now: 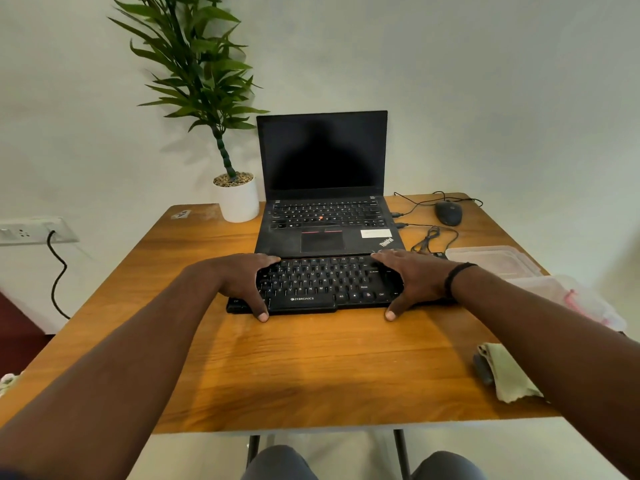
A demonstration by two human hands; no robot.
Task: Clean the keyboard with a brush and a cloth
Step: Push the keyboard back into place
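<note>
Keyboard (325, 285) just in front of laptop (329, 216). My left hand (242, 282) and right hand (412, 282) clasp its ends, thumbs on near edge. Risk: pushing forward knocks laptop. Cloth (505, 372) nearer me, right of laptop.

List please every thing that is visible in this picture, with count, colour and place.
black external keyboard: 1, table centre
open black laptop: 1, behind keyboard
green plant in white pot: 1, left of laptop
dark computer mouse: 1, far right
black cables: several, right of laptop
clear plastic box: 1, right edge
pale green cloth: 1, near right
wooden table: 1, brown
white wall socket: 1, left
hands: left, right, gripping keyboard ends
</note>
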